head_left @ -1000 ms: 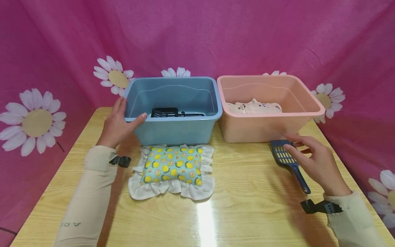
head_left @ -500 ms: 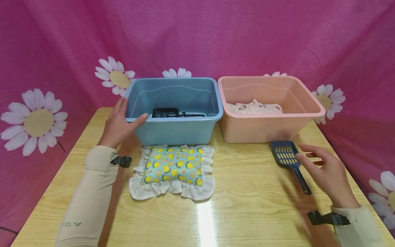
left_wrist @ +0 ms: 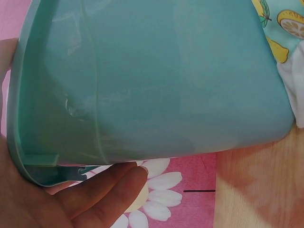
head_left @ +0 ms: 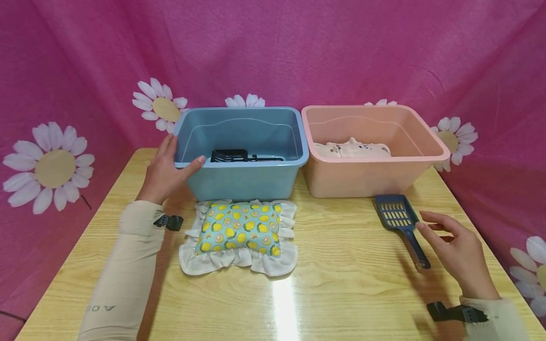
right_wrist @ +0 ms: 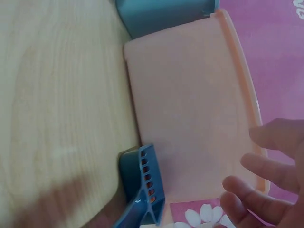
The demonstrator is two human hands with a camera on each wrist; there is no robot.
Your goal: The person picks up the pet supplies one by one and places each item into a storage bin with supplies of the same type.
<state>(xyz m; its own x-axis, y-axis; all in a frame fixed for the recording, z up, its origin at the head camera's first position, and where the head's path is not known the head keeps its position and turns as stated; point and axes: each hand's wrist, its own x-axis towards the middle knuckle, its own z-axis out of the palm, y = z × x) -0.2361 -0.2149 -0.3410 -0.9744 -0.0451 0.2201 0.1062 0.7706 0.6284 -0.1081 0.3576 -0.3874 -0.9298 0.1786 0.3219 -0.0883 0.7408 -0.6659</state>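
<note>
My left hand point(head_left: 164, 175) grips the left front corner of a blue plastic bin point(head_left: 243, 182). In the left wrist view, its fingers point(left_wrist: 111, 194) reach beneath the rim at the bin's side. Inside this bin lies a black slotted scoop point(head_left: 230, 156). A dark blue litter scoop point(head_left: 394, 215) rests on the table before the pink bin point(head_left: 358, 177), handle pointing toward the front right. Just right of that scoop, my right hand point(head_left: 460, 253) hovers with fingers loosely bent and holds nothing. The right wrist view has those fingers spread, overlapping the pink bin's edge.
A lemon-print cushion point(head_left: 239, 229) with white ruffles lies before the blue bin. White printed fabric point(head_left: 362, 149) sits in the pink bin. The bins stand side by side on a wooden table point(head_left: 341, 284), backed by a magenta daisy curtain point(head_left: 273, 52).
My right hand has drawn back to the right and nearer the front edge, away from the litter scoop's head. The left hand stays at the blue bin's corner.
</note>
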